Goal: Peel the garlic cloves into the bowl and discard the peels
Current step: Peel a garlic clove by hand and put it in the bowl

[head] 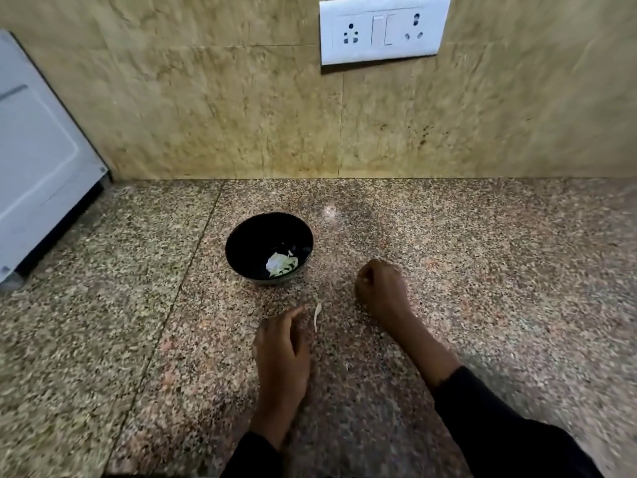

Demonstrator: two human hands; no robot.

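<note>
The speckled pink-grey granite counter (482, 270) fills the lower half of the view and meets a beige stone-tiled wall (206, 115). A white appliance panel (38, 150) leans in at 9 o'clock, and a white switch-and-socket plate (384, 29) sits at 1 o'clock.

The small round black bowl (269, 248) stands near the middle of the counter; inside it lies 1 pale heap of garlic material (282, 264), though cloves and skins cannot be told apart there.

The right hand (381, 291) rests at 3 o'clock from the bowl, well apart from it, fingers curled under; something small and pale shows at the fingertips, but whether it is pinched I cannot tell. The left hand (281, 357) lies at 6 o'clock from the bowl, fingers loosely extended and holding nothing visible.

The thin pale sliver of garlic peel (317, 315) lies on the counter between the 2 hands, its long axis running 12 to 6. It sits just beside the left fingertips, at their 3 o'clock, so the left hand seems the nearer 1 to gather it.
</note>
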